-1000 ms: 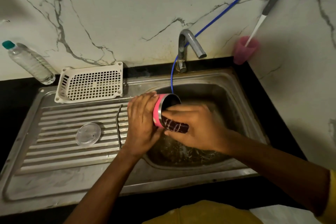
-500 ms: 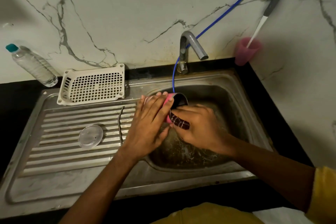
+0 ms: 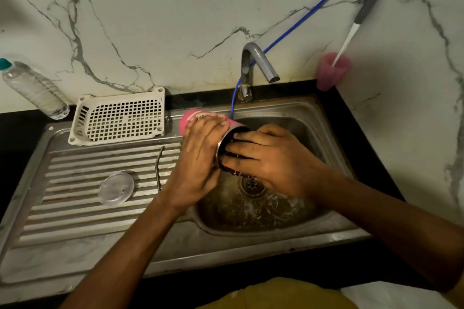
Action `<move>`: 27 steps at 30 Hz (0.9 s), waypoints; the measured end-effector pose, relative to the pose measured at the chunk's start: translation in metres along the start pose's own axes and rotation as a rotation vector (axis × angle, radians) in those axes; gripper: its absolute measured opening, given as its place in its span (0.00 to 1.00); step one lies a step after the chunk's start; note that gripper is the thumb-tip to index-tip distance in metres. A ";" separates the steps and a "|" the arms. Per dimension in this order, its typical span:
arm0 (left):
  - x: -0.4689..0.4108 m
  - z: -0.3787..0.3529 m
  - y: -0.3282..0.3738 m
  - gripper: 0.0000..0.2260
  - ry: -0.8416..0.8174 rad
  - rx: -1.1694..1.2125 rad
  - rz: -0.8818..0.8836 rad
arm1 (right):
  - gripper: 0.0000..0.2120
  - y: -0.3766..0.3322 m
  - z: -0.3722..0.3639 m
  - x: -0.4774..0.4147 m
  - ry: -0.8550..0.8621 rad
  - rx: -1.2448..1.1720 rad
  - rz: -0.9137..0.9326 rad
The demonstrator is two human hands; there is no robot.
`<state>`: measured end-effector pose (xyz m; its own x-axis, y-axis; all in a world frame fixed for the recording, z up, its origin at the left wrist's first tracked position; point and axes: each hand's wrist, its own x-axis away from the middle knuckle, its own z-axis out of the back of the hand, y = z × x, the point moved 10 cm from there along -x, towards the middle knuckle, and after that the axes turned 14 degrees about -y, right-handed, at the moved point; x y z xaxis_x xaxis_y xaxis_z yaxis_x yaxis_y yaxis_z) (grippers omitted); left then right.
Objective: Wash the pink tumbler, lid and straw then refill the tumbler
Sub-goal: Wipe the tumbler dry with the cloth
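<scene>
the pink tumbler (image 3: 187, 118) lies on its side over the left edge of the sink (image 3: 316, 118) basin, its steel mouth facing right. the left hand (image 3: 198, 155) wraps over its body from the near side, fingers curled across the top and gripping it. the right hand (image 3: 272, 158) reaches in from the right, fingers pushed into the mouth and pinching a dark cloth (image 3: 226, 167) against the rim. on the ribbed drainboard (image 3: 70, 198) to the left, the clear lid (image 3: 116, 188) lies flat with the bent straw (image 3: 158, 168) just beside it.
</scene>
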<state>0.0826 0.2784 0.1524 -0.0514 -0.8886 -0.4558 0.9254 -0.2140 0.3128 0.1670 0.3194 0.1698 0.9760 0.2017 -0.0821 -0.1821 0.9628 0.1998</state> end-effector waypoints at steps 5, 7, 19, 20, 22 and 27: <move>-0.008 0.005 0.001 0.28 -0.103 0.058 -0.043 | 0.21 -0.010 0.000 -0.002 0.090 0.121 -0.055; -0.005 0.007 -0.005 0.31 -0.079 0.088 -0.004 | 0.22 -0.008 0.006 -0.007 0.107 0.105 -0.031; 0.001 0.017 -0.019 0.28 0.286 0.236 0.261 | 0.26 0.016 0.020 -0.029 0.021 -0.353 -0.143; 0.000 0.017 -0.022 0.30 0.240 0.262 0.245 | 0.26 0.014 0.020 -0.030 -0.053 -0.301 -0.053; 0.002 0.013 -0.026 0.36 0.155 0.305 0.227 | 0.23 0.014 0.021 -0.028 -0.155 -0.226 0.089; 0.014 0.011 -0.044 0.38 0.178 0.484 0.348 | 0.19 0.016 0.045 -0.027 -0.105 -0.074 0.141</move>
<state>0.0369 0.2709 0.1415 0.3250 -0.8669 -0.3780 0.5992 -0.1205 0.7915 0.1432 0.3209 0.2190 0.9465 0.3197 0.0445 -0.3228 0.9376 0.1291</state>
